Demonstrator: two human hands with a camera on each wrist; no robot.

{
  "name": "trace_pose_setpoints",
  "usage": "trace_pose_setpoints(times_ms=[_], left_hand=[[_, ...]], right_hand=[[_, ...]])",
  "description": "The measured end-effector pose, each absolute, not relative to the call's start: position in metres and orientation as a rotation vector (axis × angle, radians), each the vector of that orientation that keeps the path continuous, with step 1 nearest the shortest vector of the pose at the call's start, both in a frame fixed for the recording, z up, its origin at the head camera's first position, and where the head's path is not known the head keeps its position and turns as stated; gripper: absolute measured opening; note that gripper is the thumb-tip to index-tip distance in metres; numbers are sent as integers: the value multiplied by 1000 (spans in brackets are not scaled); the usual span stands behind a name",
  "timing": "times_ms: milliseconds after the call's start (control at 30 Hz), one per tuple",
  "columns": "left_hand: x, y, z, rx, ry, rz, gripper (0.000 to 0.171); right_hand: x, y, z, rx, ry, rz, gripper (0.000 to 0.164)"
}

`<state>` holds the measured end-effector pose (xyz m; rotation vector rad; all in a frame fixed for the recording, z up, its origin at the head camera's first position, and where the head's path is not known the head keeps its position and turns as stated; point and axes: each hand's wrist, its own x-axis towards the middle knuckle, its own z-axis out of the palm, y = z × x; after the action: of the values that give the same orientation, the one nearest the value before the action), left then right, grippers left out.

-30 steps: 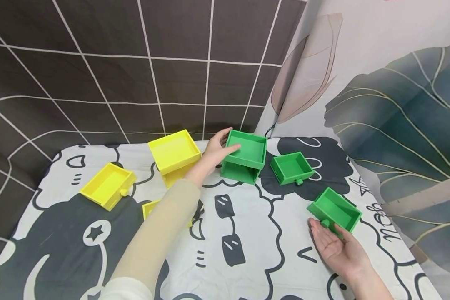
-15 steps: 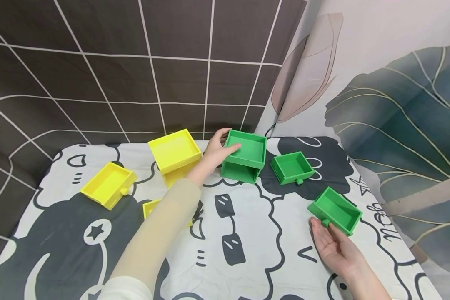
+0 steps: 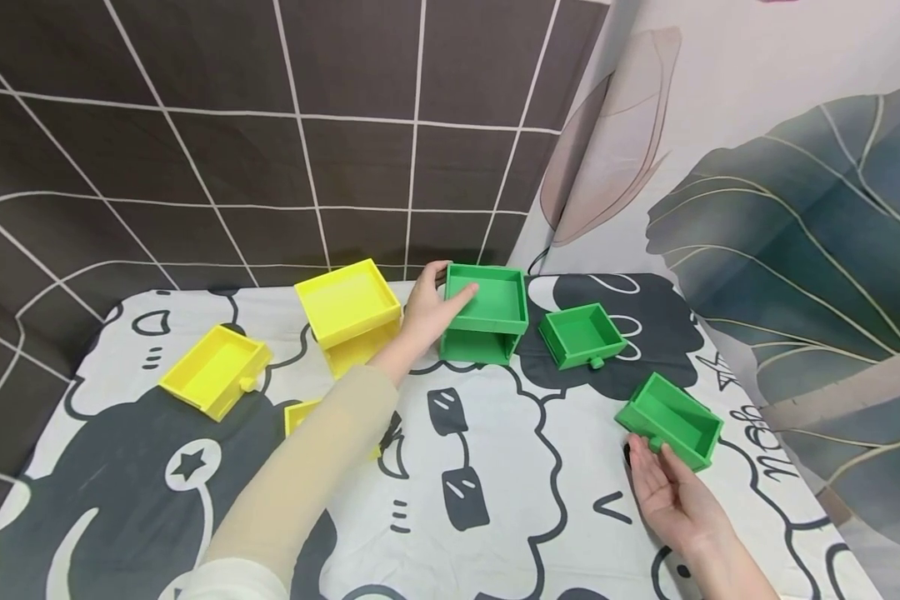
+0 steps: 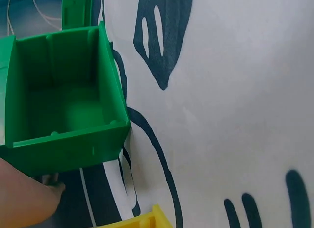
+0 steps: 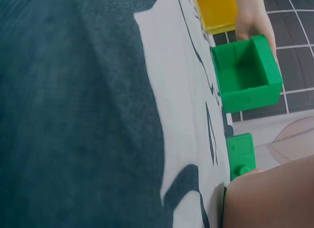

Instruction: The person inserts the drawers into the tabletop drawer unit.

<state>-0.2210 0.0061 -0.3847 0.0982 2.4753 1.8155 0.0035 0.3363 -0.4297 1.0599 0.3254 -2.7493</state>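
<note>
My left hand (image 3: 429, 312) grips the left side of a small green drawer cabinet (image 3: 487, 304), thumb over its top rim and fingers behind. The cabinet has a shallow tray top and an empty front compartment, seen from close by in the left wrist view (image 4: 64, 100). At the right, my right hand (image 3: 678, 504) has thumb and fingertips on either side of the knob of a green drawer (image 3: 673, 421), pinching it. Another green drawer (image 3: 583, 335) lies between that one and the cabinet, its knob facing the front right.
A yellow cabinet (image 3: 348, 304) stands left of the green one, partly behind my left arm. One yellow drawer (image 3: 216, 371) lies further left; a second yellow drawer (image 3: 298, 414) is mostly hidden under the forearm. A dark gridded cloth (image 3: 232, 158) hangs behind the patterned tablecloth (image 3: 510, 483).
My left hand has turned the green cabinet slightly, so its front faces me more squarely. My right thumb and fingers have drawn closer together around the drawer's knob. Other pieces stay put.
</note>
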Motion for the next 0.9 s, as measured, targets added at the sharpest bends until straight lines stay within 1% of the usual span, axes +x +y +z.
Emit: trace_pose_setpoints(times_ms=[367,667,900], left_hand=[[-209,5,-379,13,2560,1749,66],[-204,-4,-375,53,2394,1821,75],[-201,-8,-375,85,2357,1816,78]], right_hand=[[6,340,-424,915,454,-2810,30],[7,342,-423,747,538,-2822,30],[1,338,-414,701,526,-2802,30]])
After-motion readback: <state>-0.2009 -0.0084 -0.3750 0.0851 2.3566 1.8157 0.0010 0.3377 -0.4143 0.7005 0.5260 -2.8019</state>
